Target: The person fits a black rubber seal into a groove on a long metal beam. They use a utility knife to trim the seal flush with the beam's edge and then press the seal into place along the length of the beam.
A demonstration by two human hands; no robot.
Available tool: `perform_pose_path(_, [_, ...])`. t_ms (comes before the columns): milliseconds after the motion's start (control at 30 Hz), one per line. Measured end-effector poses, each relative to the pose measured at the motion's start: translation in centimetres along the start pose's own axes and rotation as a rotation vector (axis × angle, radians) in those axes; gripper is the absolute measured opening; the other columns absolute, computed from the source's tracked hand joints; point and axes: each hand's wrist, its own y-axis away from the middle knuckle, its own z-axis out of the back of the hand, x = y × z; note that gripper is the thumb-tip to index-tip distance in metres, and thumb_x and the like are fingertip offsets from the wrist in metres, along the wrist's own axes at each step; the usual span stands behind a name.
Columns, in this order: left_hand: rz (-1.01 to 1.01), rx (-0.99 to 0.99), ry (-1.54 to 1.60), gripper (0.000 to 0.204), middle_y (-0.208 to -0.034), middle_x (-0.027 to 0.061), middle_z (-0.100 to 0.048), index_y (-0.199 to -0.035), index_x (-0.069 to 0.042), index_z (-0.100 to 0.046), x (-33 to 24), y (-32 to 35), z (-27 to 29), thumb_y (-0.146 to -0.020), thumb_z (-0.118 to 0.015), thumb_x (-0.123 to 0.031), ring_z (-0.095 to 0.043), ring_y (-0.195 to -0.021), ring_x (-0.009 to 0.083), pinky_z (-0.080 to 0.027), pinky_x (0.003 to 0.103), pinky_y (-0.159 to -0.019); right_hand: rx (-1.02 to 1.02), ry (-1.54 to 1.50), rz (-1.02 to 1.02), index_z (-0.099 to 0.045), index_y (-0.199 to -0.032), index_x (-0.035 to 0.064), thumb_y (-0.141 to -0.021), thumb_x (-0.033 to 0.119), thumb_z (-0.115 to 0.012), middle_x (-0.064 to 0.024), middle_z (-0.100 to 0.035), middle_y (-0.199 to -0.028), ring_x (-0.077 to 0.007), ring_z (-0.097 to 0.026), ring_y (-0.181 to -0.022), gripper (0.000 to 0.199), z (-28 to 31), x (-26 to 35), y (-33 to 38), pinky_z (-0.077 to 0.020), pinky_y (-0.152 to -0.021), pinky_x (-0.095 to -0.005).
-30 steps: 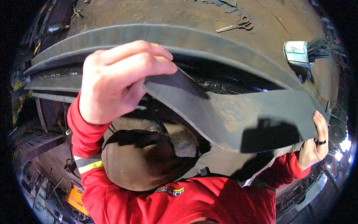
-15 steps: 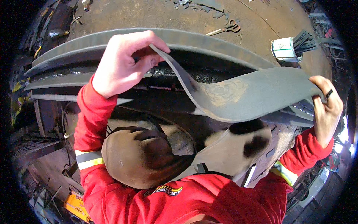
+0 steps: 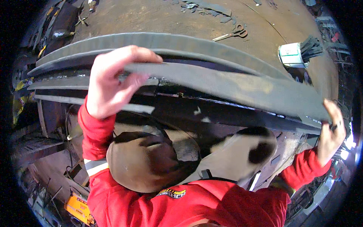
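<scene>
A long, flexible grey strip [image 3: 227,85], rubber-like in look, stretches between my two hands with a dusty tan patch near its middle. Its left end sits between the thumb and fingers of my left hand [image 3: 113,81], which is slightly blurred. At the other end, my right hand [image 3: 332,130], with a dark ring on one finger, pinches the strip's edge. Just below and beyond it lie more long curved grey bands [image 3: 151,41] on a dark frame with a glossy black surface.
Scissors [image 3: 238,32] lie on the brown worktop [image 3: 151,17] beyond the bands. A white container [image 3: 290,55] of dark sticks stands at the far right. Dark scraps [image 3: 208,8] are scattered at the far edge. An orange box [image 3: 79,209] sits at lower left.
The strip was bent in a deep S-curve and is now pulled nearly straight and lowered over the frame. My left hand has moved down and left; my right hand has dropped slightly.
</scene>
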Motion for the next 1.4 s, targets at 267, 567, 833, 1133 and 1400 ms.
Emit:
perform_pose_path(267, [-0.097, 0.047, -0.170, 0.031, -0.095, 0.0237, -0.069, -0.094, -0.002, -0.070, -0.7, 2.6, -1.3, -0.070, -0.079, -0.018, -0.071, -0.081, 0.0339, -0.058, 0.036, -0.069, -0.118, -0.195, -0.124, -0.066, -0.108, -0.0079, -0.071, -0.007, -0.058, -0.0236, -0.065, -0.112, -0.0355, -0.061, -0.110, 0.038, -6.0, 3.4, 6.0, -0.0426, -0.102, -0.0438])
perform_pose_path(567, [-0.020, 0.082, -0.114, 0.028, -0.094, 0.0250, -0.069, -0.094, 0.000, -0.070, -0.6, 3.2, -1.1, -0.069, -0.070, -0.012, -0.070, -0.075, 0.0364, -0.058, 0.038, -0.062, -0.098, -0.159, -0.055, -0.065, -0.107, -0.0103, -0.072, -0.003, -0.063, -0.0246, -0.067, -0.107, -0.0376, -0.065, -0.101, 0.036, -9.0, 2.7, 6.8, -0.0478, -0.096, -0.0462])
perform_pose_path(833, [-0.141, 0.044, -0.108, 0.032, -0.092, 0.0196, -0.067, -0.094, 0.000, -0.070, 1.1, 3.0, -2.2, -0.064, -0.068, -0.010, -0.068, -0.074, 0.0289, -0.056, 0.033, -0.057, -0.084, -0.157, -0.069, -0.064, -0.108, -0.0104, -0.072, -0.003, -0.061, -0.0252, -0.067, -0.108, -0.0370, -0.065, -0.102, 0.038, -9.8, 1.6, 6.8, -0.0474, -0.097, -0.0453])
perform_pose_path(1133, [-0.031, 0.109, 0.084, 0.027, -0.086, 0.0236, -0.069, -0.091, 0.007, -0.069, 1.8, 2.0, -1.0, -0.065, -0.060, 0.005, -0.070, -0.078, 0.0350, -0.057, 0.039, -0.071, -0.079, -0.247, -0.292, -0.065, -0.112, -0.0076, -0.076, -0.006, -0.058, -0.0192, -0.066, -0.116, -0.0292, -0.061, -0.111, 0.036, -9.5, 1.7, 6.8, -0.0424, -0.103, -0.0396])
perform_pose_path(1400, [-0.022, 0.135, 0.141, 0.023, -0.088, 0.0234, -0.069, -0.094, 0.010, -0.065, 2.6, 1.6, -0.5, -0.079, -0.063, -0.008, -0.070, -0.082, 0.0350, -0.056, 0.040, -0.076, -0.023, -0.261, -0.313, -0.065, -0.115, -0.0036, -0.079, -0.014, -0.043, -0.0151, -0.066, -0.119, -0.0242, -0.058, -0.116, 0.043, -8.8, -0.3, 6.3, -0.0390, -0.106, -0.0365])
